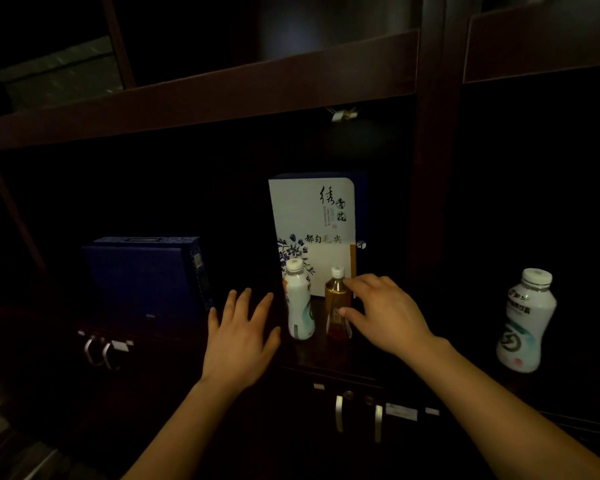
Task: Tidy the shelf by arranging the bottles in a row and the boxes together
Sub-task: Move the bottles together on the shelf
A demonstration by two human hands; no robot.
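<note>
On the dark wooden shelf (326,356) a white bottle (298,301) and a small amber bottle (337,303) stand side by side before a tall white box with blue flowers (312,220). My right hand (383,311) curls round the amber bottle, forefinger at its shoulder and thumb on its lower body. To the left of the white bottle my left hand (241,332) hovers with fingers spread, holding nothing. A dark blue box (146,277) stands further left. Another white bottle (527,322) stands alone in the right compartment.
A thick upright post (430,202) divides the middle compartment from the right one. A grey box (63,76) sits on the shelf above at left. Cabinet doors with metal handles (357,417) lie below the shelf edge.
</note>
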